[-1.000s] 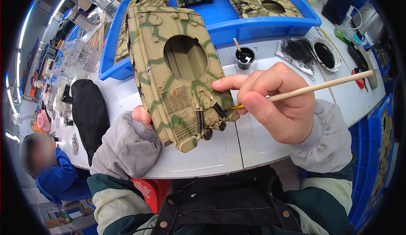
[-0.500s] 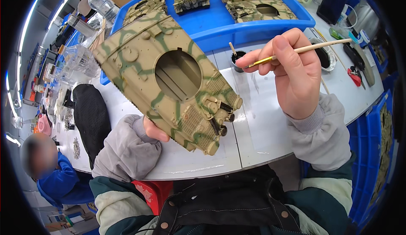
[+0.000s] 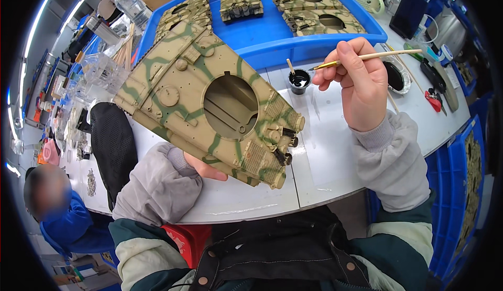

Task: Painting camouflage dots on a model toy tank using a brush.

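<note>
A tan model tank hull (image 3: 183,115) with green camouflage stripes and a round opening in its top is tilted above the table. My left hand (image 3: 206,168) is closed on its lower edge from beneath; most of the fingers are hidden behind the hull. Between thumb and fingers, my right hand (image 3: 361,84) pinches a thin paintbrush (image 3: 369,56) with a pale wooden handle. The brush tip points left, close to a small cup of black paint (image 3: 299,82) and apart from the hull. A wooden stick (image 3: 291,66) stands in that cup.
A blue tray (image 3: 272,55) holding several more hulls (image 3: 241,2) stands at the back. On the right lie a foil-wrapped dish of black paint (image 3: 403,76) and red-handled pliers (image 3: 434,101). A black mesh bag (image 3: 111,144) lies left. Another person (image 3: 68,215) sits far left.
The hull has shifted slightly right with my left hand. My right hand and brush have moved a little left, so the paint cup shows more fully.
</note>
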### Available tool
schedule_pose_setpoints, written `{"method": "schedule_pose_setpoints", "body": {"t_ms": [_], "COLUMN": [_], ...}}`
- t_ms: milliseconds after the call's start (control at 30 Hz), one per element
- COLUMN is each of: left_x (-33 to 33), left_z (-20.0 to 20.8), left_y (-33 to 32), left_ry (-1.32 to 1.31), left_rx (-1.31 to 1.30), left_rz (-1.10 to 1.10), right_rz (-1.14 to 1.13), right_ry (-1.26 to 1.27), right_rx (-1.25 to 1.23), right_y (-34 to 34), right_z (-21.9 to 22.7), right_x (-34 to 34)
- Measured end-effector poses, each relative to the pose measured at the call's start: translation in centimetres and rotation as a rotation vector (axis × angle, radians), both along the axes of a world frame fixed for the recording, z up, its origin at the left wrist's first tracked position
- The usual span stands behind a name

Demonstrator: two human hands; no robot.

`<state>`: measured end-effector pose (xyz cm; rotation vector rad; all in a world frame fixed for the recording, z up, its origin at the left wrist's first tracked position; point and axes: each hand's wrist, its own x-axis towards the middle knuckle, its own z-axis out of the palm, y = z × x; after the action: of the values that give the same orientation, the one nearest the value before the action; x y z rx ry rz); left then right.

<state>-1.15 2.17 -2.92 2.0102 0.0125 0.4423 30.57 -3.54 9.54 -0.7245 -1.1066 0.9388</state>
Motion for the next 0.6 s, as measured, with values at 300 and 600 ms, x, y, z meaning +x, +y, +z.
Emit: {"method": "schedule_pose_setpoints", "body": {"t_ms": [300, 600], "left_x": [0.9, 1.4], "left_z": [3.3, 4.5], "left_y": [-2.0, -2.7], "left_ry": [-0.139, -0.142], "left_rx": [-0.49, -1.04], "left_rz": [0.03, 0.027], "right_rz": [-0.001, -0.002], "right_ry": [0.001, -0.065], "right_rx": [-0.018, -0.04], "right_y": [0.3, 0.1], "right_z": [0.0, 0.1], "right_x": [0.0, -0.2]}}
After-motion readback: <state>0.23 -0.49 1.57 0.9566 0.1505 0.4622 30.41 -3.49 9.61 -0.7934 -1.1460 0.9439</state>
